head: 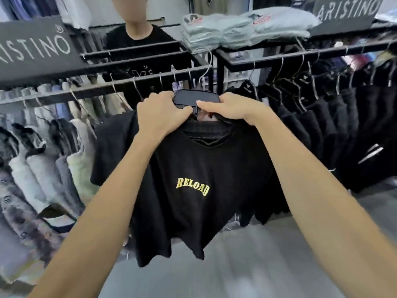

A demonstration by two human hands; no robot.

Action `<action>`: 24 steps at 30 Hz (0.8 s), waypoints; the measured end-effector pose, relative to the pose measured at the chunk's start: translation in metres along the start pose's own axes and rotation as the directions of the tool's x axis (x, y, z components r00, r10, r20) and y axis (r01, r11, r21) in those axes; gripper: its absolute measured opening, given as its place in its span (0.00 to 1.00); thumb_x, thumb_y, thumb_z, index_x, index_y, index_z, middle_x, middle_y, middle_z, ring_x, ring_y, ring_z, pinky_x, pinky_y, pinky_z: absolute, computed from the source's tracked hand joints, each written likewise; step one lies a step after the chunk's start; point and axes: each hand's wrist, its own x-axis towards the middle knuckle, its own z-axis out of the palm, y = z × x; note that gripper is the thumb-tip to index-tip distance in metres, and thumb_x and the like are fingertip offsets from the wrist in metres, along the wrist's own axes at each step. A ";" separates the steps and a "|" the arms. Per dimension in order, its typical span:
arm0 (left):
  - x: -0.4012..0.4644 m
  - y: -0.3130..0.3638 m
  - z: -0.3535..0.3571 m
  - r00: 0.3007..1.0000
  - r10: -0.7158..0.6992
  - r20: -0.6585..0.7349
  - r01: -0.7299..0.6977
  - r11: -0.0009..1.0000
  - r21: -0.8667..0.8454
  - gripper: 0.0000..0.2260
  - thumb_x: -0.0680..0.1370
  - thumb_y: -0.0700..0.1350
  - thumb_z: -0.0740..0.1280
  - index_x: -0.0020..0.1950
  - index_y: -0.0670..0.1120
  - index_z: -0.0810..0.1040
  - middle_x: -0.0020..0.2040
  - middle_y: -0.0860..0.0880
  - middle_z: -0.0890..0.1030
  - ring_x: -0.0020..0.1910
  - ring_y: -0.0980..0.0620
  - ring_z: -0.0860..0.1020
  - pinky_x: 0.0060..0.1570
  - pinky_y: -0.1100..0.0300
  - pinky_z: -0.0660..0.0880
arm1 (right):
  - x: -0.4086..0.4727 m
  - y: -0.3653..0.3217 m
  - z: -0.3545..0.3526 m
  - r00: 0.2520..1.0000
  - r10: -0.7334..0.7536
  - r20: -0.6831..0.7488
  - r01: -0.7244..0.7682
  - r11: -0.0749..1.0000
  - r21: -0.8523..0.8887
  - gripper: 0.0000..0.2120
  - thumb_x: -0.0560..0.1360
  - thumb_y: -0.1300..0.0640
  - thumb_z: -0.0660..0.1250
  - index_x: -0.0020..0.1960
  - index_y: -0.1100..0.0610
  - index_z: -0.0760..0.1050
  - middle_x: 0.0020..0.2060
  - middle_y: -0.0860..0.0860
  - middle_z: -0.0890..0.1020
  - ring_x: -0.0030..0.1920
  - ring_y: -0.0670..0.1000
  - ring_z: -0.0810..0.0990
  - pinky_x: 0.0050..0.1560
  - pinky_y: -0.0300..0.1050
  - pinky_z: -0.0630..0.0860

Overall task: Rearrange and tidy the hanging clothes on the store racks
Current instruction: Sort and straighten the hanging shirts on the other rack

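A black T-shirt [193, 164] with yellow "RELOAD" lettering hangs in front of me on a black hanger [196, 97]. My left hand [160, 115] grips the hanger's left side at the shirt's collar. My right hand [229, 107] grips the hanger's right side, thumb lying across its flat top piece. The hanger's hook is blurred. Behind it runs the left rack rail [107, 87], and a second rack rail [300, 54] runs to the right.
Light-coloured garments [43, 158] fill the left rack and black garments [322, 117] the right one. Folded pale clothes [236, 29] are stacked on top of the right rack. A person in a black shirt [137, 39] stands behind the racks. Dark "ARISTINO" signs [36, 48] sit on both racks.
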 end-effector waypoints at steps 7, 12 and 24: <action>0.012 0.136 0.055 0.969 0.123 0.213 -0.082 0.978 -0.190 0.20 0.69 0.64 0.63 0.36 0.47 0.71 0.33 0.51 0.74 0.39 0.44 0.78 0.36 0.56 0.67 | -0.074 0.089 -0.079 0.944 0.265 -0.198 -0.288 0.953 -0.097 0.36 0.67 0.23 0.61 0.37 0.59 0.73 0.39 0.63 0.69 0.41 0.61 0.69 0.46 0.53 0.69; 0.006 0.215 0.085 0.927 0.222 0.302 -0.101 0.924 -0.369 0.17 0.68 0.64 0.63 0.38 0.50 0.73 0.36 0.51 0.77 0.42 0.45 0.79 0.44 0.52 0.73 | -0.128 0.129 -0.123 0.876 0.383 -0.294 -0.427 0.899 -0.102 0.34 0.65 0.22 0.63 0.40 0.54 0.67 0.34 0.55 0.62 0.36 0.56 0.63 0.41 0.49 0.60; 0.008 0.224 0.120 0.876 0.307 0.373 -0.051 0.827 -0.560 0.10 0.72 0.58 0.64 0.50 0.58 0.79 0.39 0.57 0.80 0.38 0.57 0.76 0.33 0.61 0.67 | -0.129 0.151 -0.121 0.913 0.277 -0.300 -0.291 0.957 0.001 0.19 0.76 0.36 0.65 0.41 0.47 0.86 0.35 0.53 0.76 0.37 0.53 0.72 0.45 0.45 0.70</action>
